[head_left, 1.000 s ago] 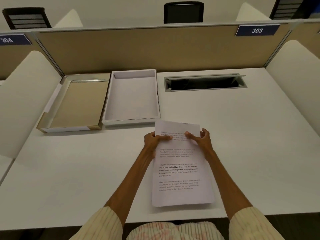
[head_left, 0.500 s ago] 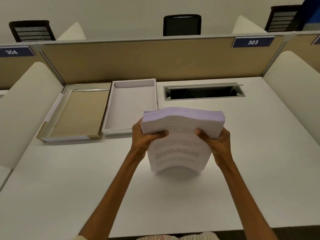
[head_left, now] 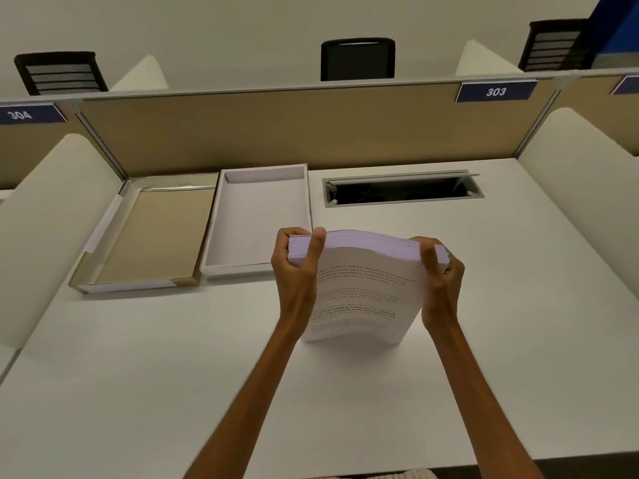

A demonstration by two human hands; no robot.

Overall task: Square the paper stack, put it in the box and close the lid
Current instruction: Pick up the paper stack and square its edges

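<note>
A thick stack of printed white paper [head_left: 363,292] stands upright on its lower edge on the white desk [head_left: 173,357], bowed slightly toward me. My left hand [head_left: 297,267] grips the stack's upper left corner and my right hand [head_left: 441,278] grips its upper right corner. The open white box [head_left: 257,216] lies flat just behind and left of the stack, with nothing in it. Its lid [head_left: 148,233], tan inside with a white rim, lies upturned to the left of the box.
A tan partition [head_left: 276,129] with a "303" label runs along the back of the desk. A dark cable slot [head_left: 401,190] is sunk into the desk at the back right. Curved white side dividers [head_left: 41,219] flank the desk.
The stack lay flat on the desk a second ago. Both hands lifted it upright by its top corners, and its lower edge now rests on the desk.
</note>
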